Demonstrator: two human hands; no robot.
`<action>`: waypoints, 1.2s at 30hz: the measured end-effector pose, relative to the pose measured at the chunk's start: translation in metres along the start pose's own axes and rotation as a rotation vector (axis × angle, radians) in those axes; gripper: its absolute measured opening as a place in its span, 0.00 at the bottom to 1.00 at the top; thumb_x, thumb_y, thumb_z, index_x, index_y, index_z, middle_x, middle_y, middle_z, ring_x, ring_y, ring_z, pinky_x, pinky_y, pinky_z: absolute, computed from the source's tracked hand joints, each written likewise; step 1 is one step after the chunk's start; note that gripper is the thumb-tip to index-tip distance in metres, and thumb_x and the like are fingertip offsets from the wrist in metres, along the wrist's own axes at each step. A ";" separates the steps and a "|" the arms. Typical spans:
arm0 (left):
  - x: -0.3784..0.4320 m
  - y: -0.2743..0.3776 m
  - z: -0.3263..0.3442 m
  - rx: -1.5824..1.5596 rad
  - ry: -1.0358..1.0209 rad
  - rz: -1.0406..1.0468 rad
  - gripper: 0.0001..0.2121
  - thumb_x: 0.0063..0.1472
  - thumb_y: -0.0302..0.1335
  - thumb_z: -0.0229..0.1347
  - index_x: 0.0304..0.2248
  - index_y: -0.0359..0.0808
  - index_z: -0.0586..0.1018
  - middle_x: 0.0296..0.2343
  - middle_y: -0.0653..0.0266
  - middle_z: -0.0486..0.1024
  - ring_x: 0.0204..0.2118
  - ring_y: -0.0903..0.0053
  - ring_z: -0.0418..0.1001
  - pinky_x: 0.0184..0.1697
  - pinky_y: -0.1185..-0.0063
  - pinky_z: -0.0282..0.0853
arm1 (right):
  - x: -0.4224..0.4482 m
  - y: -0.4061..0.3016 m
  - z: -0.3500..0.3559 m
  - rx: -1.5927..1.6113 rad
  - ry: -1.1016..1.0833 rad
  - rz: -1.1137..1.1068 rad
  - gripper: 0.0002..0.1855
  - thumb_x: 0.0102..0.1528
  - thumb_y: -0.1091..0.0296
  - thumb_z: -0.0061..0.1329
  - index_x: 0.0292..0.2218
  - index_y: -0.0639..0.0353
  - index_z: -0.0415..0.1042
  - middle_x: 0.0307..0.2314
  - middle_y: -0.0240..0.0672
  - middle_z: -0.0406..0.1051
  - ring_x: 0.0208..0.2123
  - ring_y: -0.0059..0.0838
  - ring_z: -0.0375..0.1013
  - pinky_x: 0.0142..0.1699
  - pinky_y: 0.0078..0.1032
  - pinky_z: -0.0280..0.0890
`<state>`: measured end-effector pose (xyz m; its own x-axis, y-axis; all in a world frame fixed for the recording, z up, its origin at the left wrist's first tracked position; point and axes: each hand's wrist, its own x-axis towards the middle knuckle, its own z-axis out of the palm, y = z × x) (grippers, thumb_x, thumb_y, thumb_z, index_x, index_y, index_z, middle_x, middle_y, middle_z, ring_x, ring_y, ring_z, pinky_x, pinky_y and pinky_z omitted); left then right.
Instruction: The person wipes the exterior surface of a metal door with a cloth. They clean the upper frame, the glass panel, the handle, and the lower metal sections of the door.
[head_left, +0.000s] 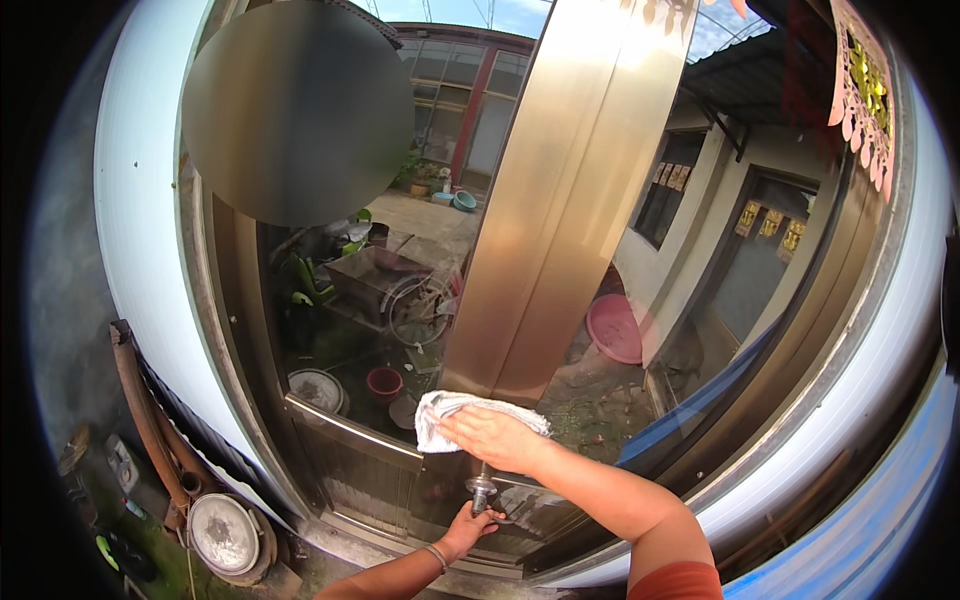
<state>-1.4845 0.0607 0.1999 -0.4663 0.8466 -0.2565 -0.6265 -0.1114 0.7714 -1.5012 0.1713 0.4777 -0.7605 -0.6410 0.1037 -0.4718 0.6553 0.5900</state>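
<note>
A folded white cloth (441, 426) lies under my right hand (487, 435), pressed flat to the lower part of a bronze-coloured metal door stile (559, 217). Just below, my left hand (471, 531) has its fingers around the round metal door knob (481, 491); a bracelet circles that wrist. Glass panes (502, 169) flank the stile and reflect a courtyard. Under the left pane is a ribbed lower door panel (367, 480).
White frame strips (142, 172) border the doorway on both sides. At lower left, rusty pipes (150, 420) lean beside a round lidded metal pot (223, 534). Blue sheeting (847, 525) hangs at lower right. Pink paper cutouts (862, 105) hang at upper right.
</note>
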 end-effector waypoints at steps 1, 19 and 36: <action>-0.001 0.000 0.000 0.001 -0.008 -0.006 0.06 0.70 0.25 0.51 0.42 0.41 0.66 0.41 0.64 0.77 0.51 0.74 0.77 0.48 0.77 0.75 | -0.001 -0.005 0.005 -0.019 -0.056 -0.032 0.33 0.53 0.69 0.47 0.61 0.66 0.63 0.57 0.40 0.65 0.53 0.33 0.69 0.62 0.30 0.60; 0.003 0.001 -0.006 0.000 -0.051 -0.030 0.07 0.69 0.25 0.53 0.42 0.40 0.67 0.41 0.66 0.77 0.49 0.77 0.77 0.46 0.79 0.76 | 0.043 0.239 -0.266 -0.631 0.822 0.569 0.28 0.56 0.63 0.45 0.59 0.49 0.70 0.62 0.46 0.59 0.66 0.45 0.56 0.68 0.45 0.51; -0.003 0.007 -0.003 0.068 -0.008 0.016 0.05 0.71 0.25 0.49 0.43 0.39 0.66 0.39 0.64 0.77 0.49 0.74 0.78 0.48 0.78 0.74 | -0.005 0.037 -0.050 -0.034 0.329 0.183 0.28 0.55 0.69 0.43 0.58 0.57 0.67 0.61 0.32 0.65 0.49 0.25 0.72 0.59 0.30 0.64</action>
<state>-1.4894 0.0554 0.2040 -0.4711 0.8490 -0.2395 -0.5748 -0.0894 0.8134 -1.4929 0.1785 0.5390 -0.6444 -0.6124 0.4579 -0.3226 0.7606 0.5634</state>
